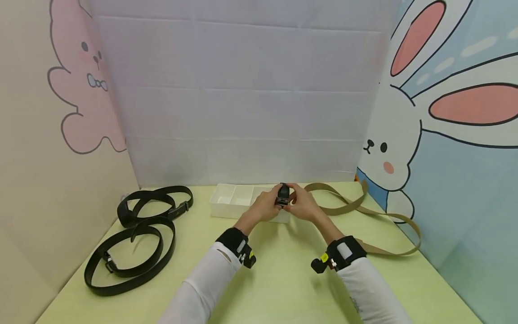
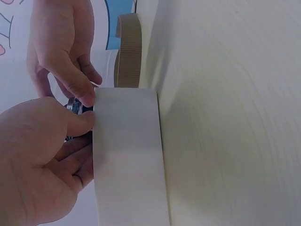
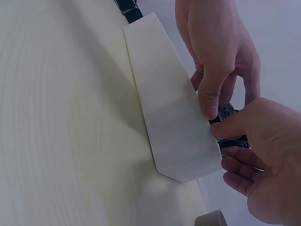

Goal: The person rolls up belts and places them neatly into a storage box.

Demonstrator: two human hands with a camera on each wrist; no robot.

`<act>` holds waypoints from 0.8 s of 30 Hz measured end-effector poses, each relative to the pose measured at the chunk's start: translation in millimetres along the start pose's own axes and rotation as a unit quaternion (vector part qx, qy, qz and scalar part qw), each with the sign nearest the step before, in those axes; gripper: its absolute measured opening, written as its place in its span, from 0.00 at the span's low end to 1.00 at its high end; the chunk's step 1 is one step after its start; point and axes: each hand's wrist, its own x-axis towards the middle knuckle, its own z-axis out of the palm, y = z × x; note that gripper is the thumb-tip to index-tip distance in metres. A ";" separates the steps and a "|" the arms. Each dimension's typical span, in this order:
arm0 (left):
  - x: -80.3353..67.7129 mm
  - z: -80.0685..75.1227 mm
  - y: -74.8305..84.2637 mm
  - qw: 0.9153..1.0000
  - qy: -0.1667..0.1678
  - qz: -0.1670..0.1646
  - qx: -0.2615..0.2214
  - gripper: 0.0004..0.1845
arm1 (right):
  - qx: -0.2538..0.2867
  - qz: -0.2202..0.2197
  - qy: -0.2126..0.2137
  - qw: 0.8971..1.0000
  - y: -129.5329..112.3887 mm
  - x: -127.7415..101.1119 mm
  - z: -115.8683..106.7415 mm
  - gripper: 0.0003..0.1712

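Observation:
A compact black belt [image 1: 283,193], apparently rolled up with a metal buckle facing me, is held between both hands above the right part of a white divided tray [image 1: 222,210]. My left hand [image 1: 264,206] grips it from the left, and my right hand [image 1: 304,205] pinches it from the right. In the right wrist view, stacked dark layers of the belt [image 3: 237,142] show between the fingers, right at the tray's rim. Much of the belt is hidden by the fingers and the tray wall.
Two loosely looped black belts [image 1: 121,288] lie on the left of the pale table [image 1: 267,279]. A tan webbing belt [image 1: 392,252] winds across the right side, its far loop near my right hand. A white backdrop [image 1: 251,112] rises behind the tray, with walls on both sides.

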 end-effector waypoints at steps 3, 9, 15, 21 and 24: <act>-9.9 -8.1 10.9 1.000 -0.003 -0.006 -0.006 0.47 | 0.002 -0.002 -0.004 1.000 1.1 0.7 0.7 0.47; -13.4 -16.5 12.6 0.999 -0.002 -0.012 -0.029 0.44 | 0.002 -0.013 -0.003 1.000 0.8 2.2 0.1 0.44; -20.7 -18.5 18.7 1.000 0.010 0.011 -0.018 0.44 | 0.018 -0.017 -0.005 1.000 0.5 1.1 3.4 0.45; -33.2 -24.1 32.9 0.999 0.034 0.017 -0.004 0.40 | 0.009 -0.027 -0.004 1.000 2.0 -11.7 4.1 0.45; -36.1 -21.8 34.0 0.993 0.101 0.050 0.036 0.36 | -0.001 -0.038 -0.001 0.999 1.0 -23.4 -3.5 0.42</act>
